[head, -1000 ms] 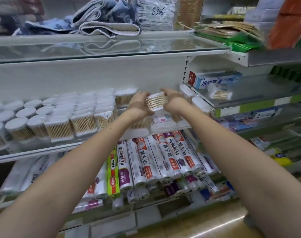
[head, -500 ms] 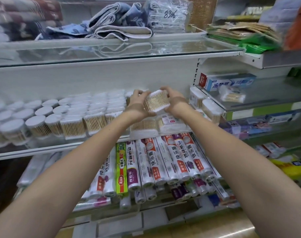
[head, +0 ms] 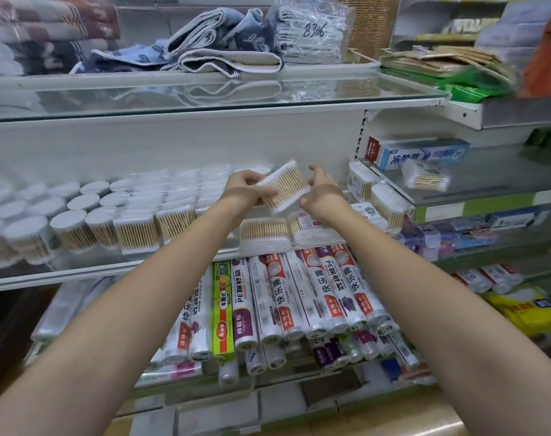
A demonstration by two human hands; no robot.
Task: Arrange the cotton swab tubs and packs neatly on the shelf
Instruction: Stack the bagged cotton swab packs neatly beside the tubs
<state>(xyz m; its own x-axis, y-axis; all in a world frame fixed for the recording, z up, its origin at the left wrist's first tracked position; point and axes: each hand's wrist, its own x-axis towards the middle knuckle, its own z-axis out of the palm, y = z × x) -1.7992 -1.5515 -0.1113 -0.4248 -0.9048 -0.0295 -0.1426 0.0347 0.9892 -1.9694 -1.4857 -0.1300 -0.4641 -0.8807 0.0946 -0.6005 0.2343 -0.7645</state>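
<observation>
A flat pack of wooden cotton swabs (head: 285,185) is held tilted above the glass shelf (head: 110,267). My left hand (head: 247,187) grips its left end. My right hand (head: 319,191) touches its right edge with the thumb underneath and the fingers spread and loosely curled above. Below the hands two more swab packs (head: 264,232) lie at the shelf's front. Left of them stand rows of square packs (head: 135,231) and round white-lidded tubs (head: 69,228).
More swab tubs (head: 388,202) and a loose pack (head: 425,177) sit on the right-hand shelf beside a toothpaste box (head: 422,152). Rolls of plastic wrap (head: 299,297) fill the shelf below. Folded towels (head: 223,51) lie on the glass shelf above.
Both hands have lifted the swab pack a little and tilted it, its left end now higher. The fingers of my right hand have loosened and spread off the pack.
</observation>
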